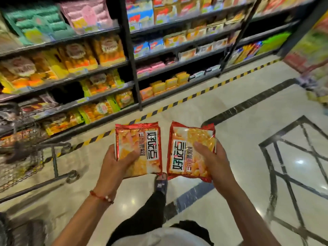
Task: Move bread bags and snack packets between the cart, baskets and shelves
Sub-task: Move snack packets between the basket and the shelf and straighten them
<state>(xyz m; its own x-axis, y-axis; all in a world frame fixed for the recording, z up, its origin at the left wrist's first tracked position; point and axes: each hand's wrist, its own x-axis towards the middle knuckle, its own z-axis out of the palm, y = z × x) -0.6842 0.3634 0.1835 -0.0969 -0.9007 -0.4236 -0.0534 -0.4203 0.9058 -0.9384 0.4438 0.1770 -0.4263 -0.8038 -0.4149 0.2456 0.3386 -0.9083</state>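
The person is mid-carry — the left hand (115, 160) clasps one red-edged orange foil snack packet (140, 150) and the right hand (213, 160) its twin (191, 151), both held above the floor — so next probably comes a turn toward the dark metal shelves (110, 97) or wire cart (26, 157).

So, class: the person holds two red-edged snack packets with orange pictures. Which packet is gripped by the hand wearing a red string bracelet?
The left red-edged snack packet, held in the left hand; the right hand, holding the other packet, has a bare wrist.
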